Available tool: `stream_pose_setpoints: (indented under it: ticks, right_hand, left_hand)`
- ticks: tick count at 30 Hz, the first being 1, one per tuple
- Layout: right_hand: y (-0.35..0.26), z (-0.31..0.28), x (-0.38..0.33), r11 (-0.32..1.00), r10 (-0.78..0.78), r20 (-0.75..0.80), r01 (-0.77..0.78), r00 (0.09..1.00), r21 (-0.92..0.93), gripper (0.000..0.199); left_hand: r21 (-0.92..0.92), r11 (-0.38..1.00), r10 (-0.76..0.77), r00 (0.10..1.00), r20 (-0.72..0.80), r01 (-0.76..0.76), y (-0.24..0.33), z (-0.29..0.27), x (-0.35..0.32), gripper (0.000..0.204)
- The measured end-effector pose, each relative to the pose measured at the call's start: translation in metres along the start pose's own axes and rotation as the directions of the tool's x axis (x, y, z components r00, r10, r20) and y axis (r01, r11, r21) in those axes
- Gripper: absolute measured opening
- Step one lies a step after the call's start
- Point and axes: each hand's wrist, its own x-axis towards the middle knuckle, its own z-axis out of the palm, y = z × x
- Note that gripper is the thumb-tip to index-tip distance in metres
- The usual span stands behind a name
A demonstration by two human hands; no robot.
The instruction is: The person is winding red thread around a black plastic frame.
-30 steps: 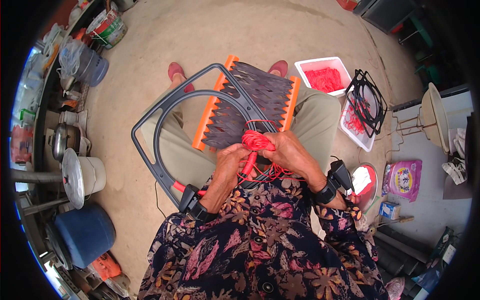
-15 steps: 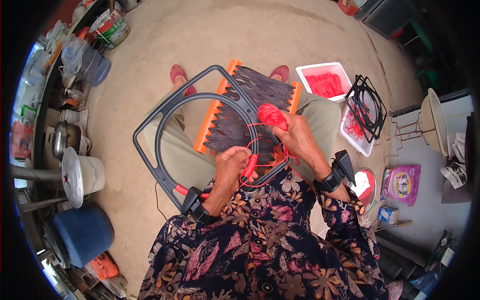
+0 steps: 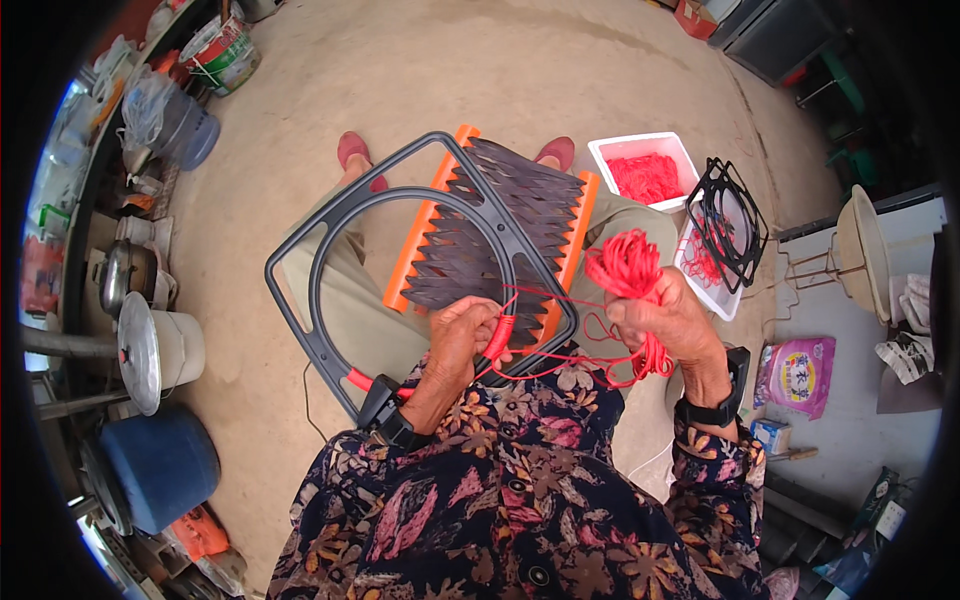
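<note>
Across my lap lies a dark grey plastic frame (image 3: 497, 226) with a round ring inside squared corners. My left hand (image 3: 462, 342) is closed on the near right part of the ring, beside a tight wrap of red cord (image 3: 499, 336). Farther right, my right hand (image 3: 668, 318) grips a loose bundle of red cord (image 3: 622, 262), whose loops hang below the fist. Thin strands run between the bundle and the wrapped ring. A second red wrap (image 3: 360, 379) sits on the frame's near left. Beneath the frame is a panel of dark zigzag strips between orange bars (image 3: 413, 262).
To the right, a white box (image 3: 683, 150) holds red cord; nearer, another white tray (image 3: 712, 292) has black frames (image 3: 728, 222) leaning over it. A purple bag (image 3: 800, 375) lies at right. Left stand a lidded white bucket (image 3: 180, 345) and a blue barrel (image 3: 165, 468).
My right hand has moved right, away from the ring, carrying the cord bundle and drawing strands out. The bundle now shows more spread loops. My left hand stays on the ring.
</note>
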Motion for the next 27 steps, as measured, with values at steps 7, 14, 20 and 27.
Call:
stream_pose_setpoints:
  ticks: [7, 14, 20, 27]
  right_hand:
    - [0.019, -0.004, -0.020, 0.989, 0.101, 0.015, -0.099, 0.995, -0.109, 0.012]
    - [0.037, -0.014, -0.049, 0.980, 0.161, 0.005, -0.161, 0.987, 0.115, 0.013]
    - [0.044, 0.027, -0.041, 0.940, 0.152, 0.185, -0.199, 0.971, 0.275, 0.016]
    - [0.042, 0.031, -0.037, 0.871, 0.080, 0.101, -0.119, 0.992, 0.476, 0.014]
  left_hand:
    - [-0.009, 0.997, -0.078, 0.997, -0.028, 0.077, -0.005, -0.003, 0.009, 0.013]
    - [-0.028, 0.997, -0.068, 0.996, 0.054, 0.070, -0.010, -0.003, 0.011, 0.013]
    - [0.099, 0.993, -0.068, 0.997, 0.031, 0.064, -0.006, 0.000, 0.011, 0.013]
    - [-0.041, 0.971, -0.231, 0.968, 0.096, 0.236, -0.001, -0.002, 0.014, 0.014]
